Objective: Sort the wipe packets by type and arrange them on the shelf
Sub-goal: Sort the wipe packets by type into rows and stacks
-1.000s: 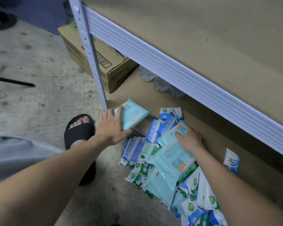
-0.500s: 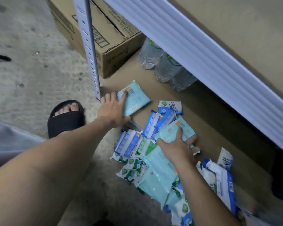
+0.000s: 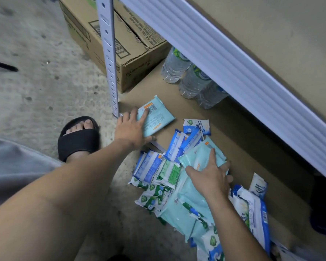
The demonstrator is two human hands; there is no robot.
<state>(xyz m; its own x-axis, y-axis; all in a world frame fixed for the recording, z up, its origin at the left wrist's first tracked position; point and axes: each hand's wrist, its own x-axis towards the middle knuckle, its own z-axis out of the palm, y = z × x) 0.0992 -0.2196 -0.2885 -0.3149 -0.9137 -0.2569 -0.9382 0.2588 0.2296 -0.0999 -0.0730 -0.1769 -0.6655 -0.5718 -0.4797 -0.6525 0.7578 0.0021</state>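
Note:
A heap of wipe packets (image 3: 169, 178) lies at the front edge of the bottom shelf board (image 3: 243, 147): teal ones, blue-and-white ones, green-and-white ones. One teal packet (image 3: 158, 117) lies apart near the shelf post, and my left hand (image 3: 134, 129) rests flat on its left end, fingers spread. My right hand (image 3: 213, 176) presses down on another teal packet (image 3: 199, 159) on top of the heap, fingers closing around its edge. A small white-and-blue packet (image 3: 196, 125) lies just behind the heap.
A white perforated shelf post (image 3: 109, 59) stands left of my left hand. Behind it sits a cardboard box (image 3: 120, 44). Three water bottles (image 3: 192, 80) stand at the back under the upper shelf rail (image 3: 233, 63). My sandalled foot (image 3: 79, 136) is on the concrete floor.
The view has tilted closer under the upper shelf, revealing the bottles. My right hand slid back over the teal packet on the heap; my left hand stays on the separate teal packet.

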